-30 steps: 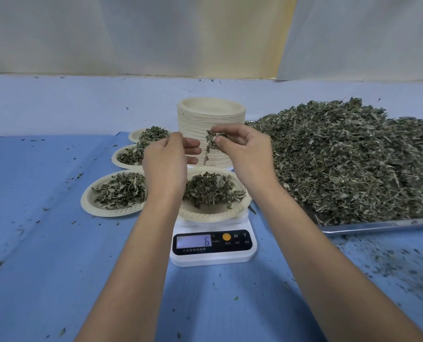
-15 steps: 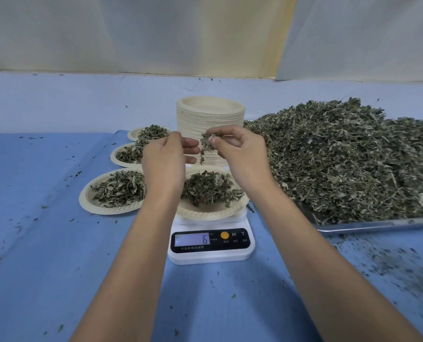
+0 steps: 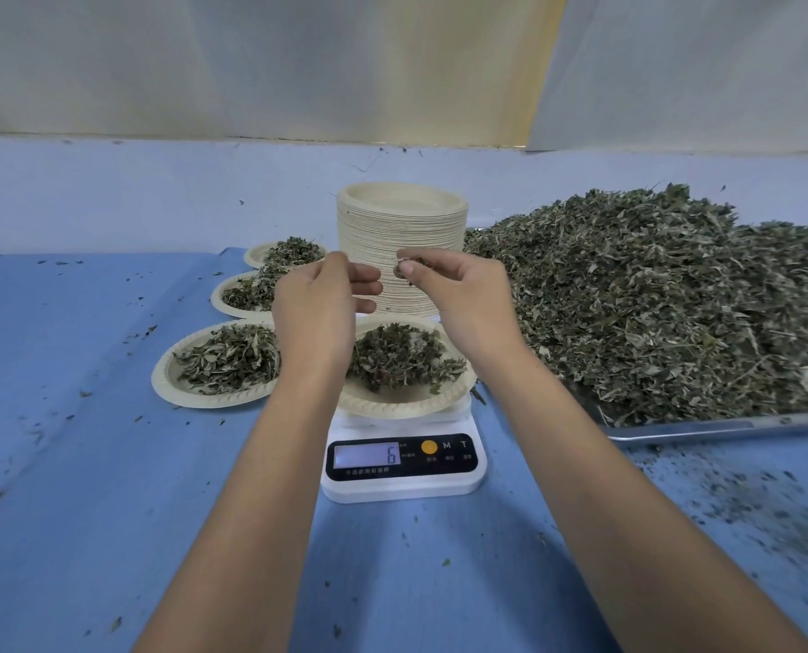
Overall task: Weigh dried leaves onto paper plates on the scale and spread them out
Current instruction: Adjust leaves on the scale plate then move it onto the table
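Observation:
A white scale point(image 3: 402, 483) stands at the centre of the blue table and its display reads 6. On it rests a paper plate point(image 3: 407, 407) holding a small mound of dried leaves point(image 3: 397, 355). My right hand point(image 3: 458, 299) hovers above the plate, its fingertips pinched on a small tuft of dried leaves point(image 3: 404, 268). My left hand point(image 3: 319, 313) is raised beside it over the plate's left part, fingers loosely curled toward the right hand; whether it holds any leaves is hidden.
A tall stack of paper plates point(image 3: 402, 242) stands just behind the scale. Three filled plates point(image 3: 213, 398) line up to the left. A metal tray point(image 3: 703, 428) piled with dried leaves point(image 3: 666, 294) fills the right side. Leaf crumbs litter the cloth.
The tuft in my right hand has become smaller. Both hands stay raised over the plate, and the scale still reads 6.

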### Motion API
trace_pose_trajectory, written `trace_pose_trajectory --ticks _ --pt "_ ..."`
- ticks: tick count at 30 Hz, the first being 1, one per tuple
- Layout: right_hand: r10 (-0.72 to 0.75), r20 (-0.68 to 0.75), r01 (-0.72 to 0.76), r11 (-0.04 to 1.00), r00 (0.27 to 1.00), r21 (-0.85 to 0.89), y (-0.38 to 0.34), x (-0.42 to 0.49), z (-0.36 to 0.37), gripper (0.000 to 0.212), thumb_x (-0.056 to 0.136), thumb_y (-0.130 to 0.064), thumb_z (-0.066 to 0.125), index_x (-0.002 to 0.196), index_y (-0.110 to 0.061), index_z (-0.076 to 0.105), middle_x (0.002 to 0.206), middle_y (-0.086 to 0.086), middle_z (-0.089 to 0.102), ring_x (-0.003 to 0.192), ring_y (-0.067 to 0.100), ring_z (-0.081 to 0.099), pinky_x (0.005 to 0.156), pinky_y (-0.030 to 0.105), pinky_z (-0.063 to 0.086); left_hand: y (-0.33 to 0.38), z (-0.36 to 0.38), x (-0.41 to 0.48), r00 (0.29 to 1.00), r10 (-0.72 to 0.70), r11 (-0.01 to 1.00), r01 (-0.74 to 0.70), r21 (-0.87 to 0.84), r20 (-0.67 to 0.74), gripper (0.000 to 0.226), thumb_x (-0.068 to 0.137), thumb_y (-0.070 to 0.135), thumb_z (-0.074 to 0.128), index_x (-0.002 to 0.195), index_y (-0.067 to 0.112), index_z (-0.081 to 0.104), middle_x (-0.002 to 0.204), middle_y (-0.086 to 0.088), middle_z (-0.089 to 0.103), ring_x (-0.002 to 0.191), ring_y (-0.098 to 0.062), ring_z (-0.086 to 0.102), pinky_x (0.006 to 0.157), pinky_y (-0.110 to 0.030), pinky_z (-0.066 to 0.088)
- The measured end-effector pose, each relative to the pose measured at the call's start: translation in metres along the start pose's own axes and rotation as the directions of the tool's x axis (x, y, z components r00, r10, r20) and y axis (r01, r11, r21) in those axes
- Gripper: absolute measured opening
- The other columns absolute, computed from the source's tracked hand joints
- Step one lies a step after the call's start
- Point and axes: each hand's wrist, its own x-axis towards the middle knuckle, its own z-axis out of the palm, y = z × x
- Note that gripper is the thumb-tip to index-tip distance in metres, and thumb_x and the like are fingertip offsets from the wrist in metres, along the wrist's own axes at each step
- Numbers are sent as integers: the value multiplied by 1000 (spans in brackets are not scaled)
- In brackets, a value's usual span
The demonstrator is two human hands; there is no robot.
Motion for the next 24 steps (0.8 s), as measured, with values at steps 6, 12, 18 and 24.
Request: trace_pose_trajectory --ticks 6,12,18,24 --pt "-5 -2 5 999 1000 32 0 0 -1 15 86 -9 67 99 -10 74 86 -1 72 81 3 66 78 11 50 0 1 -1 1000 -13 1000 13 1 -3 35 94 17 41 72 10 68 69 -3 69 46 -4 55 43 -9 36" --pt "3 -3 -3 998 1000 55 0 0 -2 14 87 -8 66 99 -7 73 83 0 72 73 -5 65 70 6 46 0 1 -1 1000 -19 1000 19 12 -3 35 94 17 41 73 10 68 70 -2 70 46 -4 56 43 -9 36" --pt "36 90 -36 999 995 2 1 0 -1 20 85 -22 70 103 -16 73 95 -10 72 91 -5 64 83 10 46 -2 0 1 1000 -29 999 29 16 -8 34 93 19 42 73 10 68 69 -1 70 48 -5 57 45 -11 37" --pt "21 22 -22 999 1000 23 3 1 -5 16 88 -17 66 101 -15 74 97 -7 73 93 -5 64 82 8 45 -1 -1 1 1000 -23 1000 23 9 -15 35 93 18 42 70 11 68 66 0 70 45 -3 56 42 -9 36"
